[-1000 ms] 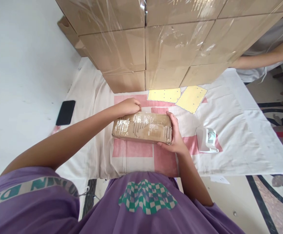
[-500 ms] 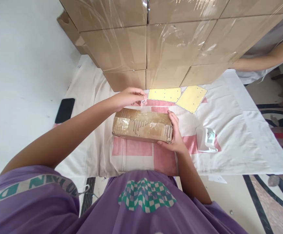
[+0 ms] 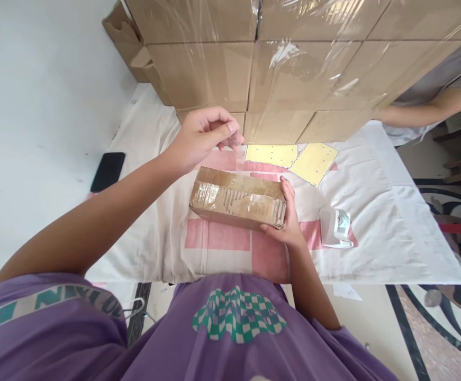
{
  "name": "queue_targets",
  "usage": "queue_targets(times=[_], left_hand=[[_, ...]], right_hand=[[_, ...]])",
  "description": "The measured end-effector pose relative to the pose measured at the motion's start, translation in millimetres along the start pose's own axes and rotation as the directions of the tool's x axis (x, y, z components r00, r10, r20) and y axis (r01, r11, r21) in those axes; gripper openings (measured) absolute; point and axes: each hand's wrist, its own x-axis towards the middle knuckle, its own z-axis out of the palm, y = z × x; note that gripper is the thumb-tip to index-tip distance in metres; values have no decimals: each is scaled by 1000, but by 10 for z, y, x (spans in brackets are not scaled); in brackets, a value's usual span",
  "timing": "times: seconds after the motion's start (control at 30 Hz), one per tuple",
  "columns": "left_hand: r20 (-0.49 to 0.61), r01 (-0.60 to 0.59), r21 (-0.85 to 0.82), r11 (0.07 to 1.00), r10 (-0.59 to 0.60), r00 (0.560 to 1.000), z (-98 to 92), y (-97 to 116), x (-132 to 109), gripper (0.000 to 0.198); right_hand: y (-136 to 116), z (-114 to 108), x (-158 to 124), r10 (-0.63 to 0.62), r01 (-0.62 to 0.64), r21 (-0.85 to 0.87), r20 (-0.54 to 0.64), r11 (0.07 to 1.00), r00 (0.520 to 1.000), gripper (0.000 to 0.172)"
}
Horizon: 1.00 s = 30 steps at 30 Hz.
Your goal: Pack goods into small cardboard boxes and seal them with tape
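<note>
A small brown cardboard box (image 3: pixel 240 198), with shiny clear tape and a torn, ridged patch along its front, rests on the cloth before me. My right hand (image 3: pixel 288 214) grips its right end, thumb low at the front and fingers behind. Above the box's far left edge, my left hand (image 3: pixel 214 132) is raised, thumb and fingers pinched together. A faint clear strip of tape (image 3: pixel 240 154) hangs below those fingertips. White and boxy, a tape dispenser (image 3: pixel 335 227) stands to the right of my right hand.
Large cardboard boxes (image 3: pixel 294 74), wrapped in clear film, are stacked at the back. Two yellow cards (image 3: pixel 272 155) lie before them. A black phone (image 3: pixel 108 172) is at the left. Another person's arm (image 3: pixel 428 108) reaches in behind the stack at the right.
My left hand has risen up and away from the box, still pinched. The box has shifted slightly right and up in view, my right hand still holding it. The view itself has shifted a little.
</note>
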Motion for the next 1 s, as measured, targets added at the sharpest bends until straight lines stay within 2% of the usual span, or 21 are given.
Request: queue_targets(times=[0.1, 0.2, 0.27, 0.37, 0.43, 0.47, 0.57, 0.67, 0.8, 0.9, 1.0], left_hand=[[47, -34, -24, 999, 35, 998, -39, 110, -80, 28], [114, 13, -19, 1000, -10, 993, -2, 219, -221, 26], [146, 25, -26, 999, -21, 989, 43, 285, -320, 24], [173, 0, -51, 999, 9, 985, 109, 369, -449, 24], [202, -21, -66, 998, 34, 979, 148, 421, -519, 23], [220, -35, -73, 997, 50, 974, 168, 448, -549, 23], [270, -70, -81, 994, 89, 959, 230, 538, -623, 22], [283, -96, -57, 994, 108, 953, 286, 599, -693, 23], [207, -173, 21, 985, 165, 964, 330, 518, -812, 19], [134, -214, 110, 971, 199, 971, 337, 351, -892, 15], [111, -217, 154, 964, 201, 973, 319, 184, -922, 15]], right_hand=[[-45, -32, 9, -1, 2, -13, 20, 1000, 1000, 110], [-158, -131, -1, -36, 40, -92, 46, 995, 998, 112], [-293, -219, -17, -69, 69, -151, 6, 986, 998, 109], [-591, -330, -29, -116, 87, -211, -132, 974, 984, 82], [-835, -352, -9, -95, 65, -152, -204, 986, 974, 61], [-959, -342, 12, -45, 28, -84, -214, 996, 976, 54], [-1277, -236, 102, 197, -181, 130, -123, 975, 973, 42], [-1432, -75, 153, 339, -326, 190, -37, 926, 940, 21], [-1415, 133, 56, 431, -406, 224, -75, 886, 899, 25], [-1338, 303, -59, 490, -455, 322, -32, 830, 871, 29], [-1253, 508, -133, 521, -480, 403, 10, 779, 854, 38]])
